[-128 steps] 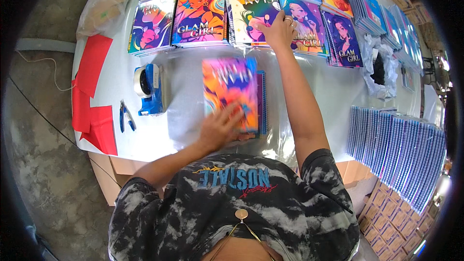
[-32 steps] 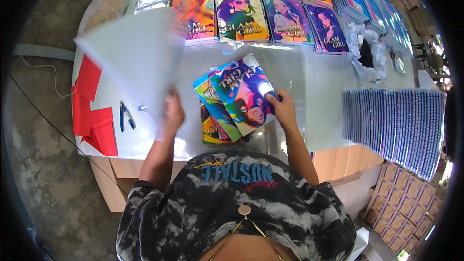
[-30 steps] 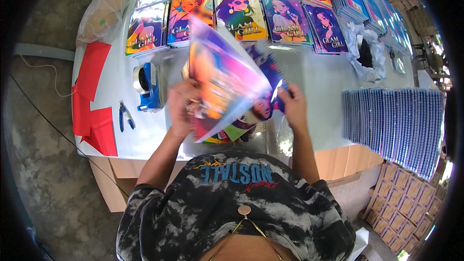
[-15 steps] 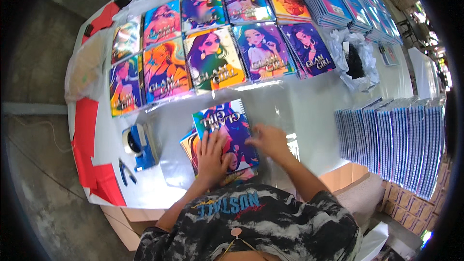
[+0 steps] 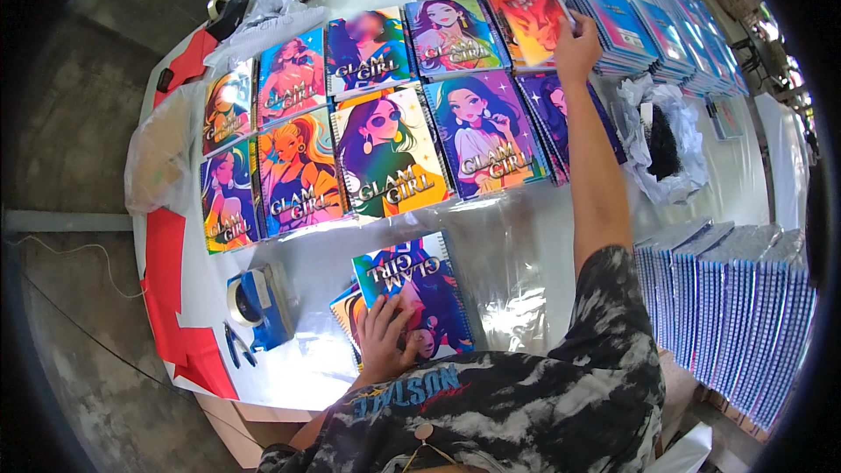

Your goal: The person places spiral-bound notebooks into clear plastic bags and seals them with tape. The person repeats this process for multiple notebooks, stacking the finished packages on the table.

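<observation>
My left hand (image 5: 385,339) lies with fingers spread on a spiral notebook (image 5: 429,289) with a cartoon woman on its purple and blue cover. That notebook tops a small fanned pile in front of me, upside down to my view. At the far right of the rows, my right hand (image 5: 579,45) pinches the edge of an orange-covered notebook (image 5: 531,24), which is lifted and tilted. Beside it is a stack topped by a green-covered notebook (image 5: 451,39). Below my right forearm, a purple notebook (image 5: 554,114) is partly hidden.
Two rows of illustrated notebooks (image 5: 390,158) spread across the table. A blue tape dispenser (image 5: 260,307) and snips (image 5: 238,346) lie at left. Wrapped notebooks (image 5: 727,315) stand at right, below a white plastic bag (image 5: 635,153). Blue notebook stacks (image 5: 618,22) sit at far right.
My right hand has gone from beside the near pile to the far right and taken hold of the orange notebook, raising it. My left hand stays on the pile. The view has shifted.
</observation>
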The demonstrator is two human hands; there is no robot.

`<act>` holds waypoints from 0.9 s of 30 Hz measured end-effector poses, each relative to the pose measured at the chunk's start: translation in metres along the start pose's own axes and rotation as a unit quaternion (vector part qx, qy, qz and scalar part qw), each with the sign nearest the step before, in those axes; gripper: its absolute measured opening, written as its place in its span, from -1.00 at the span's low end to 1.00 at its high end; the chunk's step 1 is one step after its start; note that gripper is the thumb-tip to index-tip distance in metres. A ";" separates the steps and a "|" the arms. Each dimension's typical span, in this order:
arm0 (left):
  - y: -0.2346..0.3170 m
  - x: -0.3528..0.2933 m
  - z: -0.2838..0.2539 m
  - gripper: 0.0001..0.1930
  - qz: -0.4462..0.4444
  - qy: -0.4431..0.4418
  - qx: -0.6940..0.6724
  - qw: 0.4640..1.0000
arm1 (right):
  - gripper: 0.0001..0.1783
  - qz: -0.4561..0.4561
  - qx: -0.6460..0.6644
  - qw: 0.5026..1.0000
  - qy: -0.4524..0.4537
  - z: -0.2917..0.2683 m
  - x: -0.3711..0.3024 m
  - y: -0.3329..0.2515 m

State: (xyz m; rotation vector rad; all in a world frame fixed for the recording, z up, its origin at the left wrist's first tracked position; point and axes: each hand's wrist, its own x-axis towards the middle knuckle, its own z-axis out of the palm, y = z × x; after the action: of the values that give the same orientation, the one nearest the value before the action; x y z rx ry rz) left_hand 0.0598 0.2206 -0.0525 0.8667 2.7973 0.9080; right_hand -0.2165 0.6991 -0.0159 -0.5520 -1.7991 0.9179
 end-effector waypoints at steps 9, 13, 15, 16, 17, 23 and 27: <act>-0.001 -0.026 -0.017 -0.32 -0.239 0.241 -0.146 0.929 | -0.35 -0.178 0.112 0.827 -0.522 -0.198 -0.262 -0.249; -0.017 -0.058 -0.011 -0.08 -0.334 0.079 -0.131 0.930 | -0.24 0.125 -0.033 0.852 -0.507 -0.212 -0.343 -0.188; -0.021 -0.056 -0.013 -0.17 -0.280 0.119 -0.229 0.925 | -0.19 0.309 0.069 0.793 -0.520 -0.198 -0.367 -0.156; -0.024 -0.054 -0.016 -0.21 -0.274 0.124 -0.232 0.925 | -0.16 0.327 0.117 0.794 -0.499 -0.190 -0.377 -0.145; -0.033 -0.057 -0.013 -0.23 -0.290 0.130 -0.257 0.912 | -0.19 0.337 0.095 0.775 -0.527 -0.186 -0.372 -0.150; -0.042 -0.046 -0.033 -0.32 -0.375 0.041 -0.439 0.815 | -0.42 0.477 0.182 0.663 -0.548 -0.177 -0.367 -0.172; -0.024 -0.052 -0.059 -0.38 -0.321 0.074 -0.547 0.770 | -0.26 0.347 0.151 0.805 -0.458 -0.195 -0.395 -0.209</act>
State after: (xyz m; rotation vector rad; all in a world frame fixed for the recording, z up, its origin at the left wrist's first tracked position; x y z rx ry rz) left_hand 0.0778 0.1462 -0.0225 -0.3277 1.7594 2.0423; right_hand 0.1266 0.3539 -0.0345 -0.6179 -2.2233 2.2355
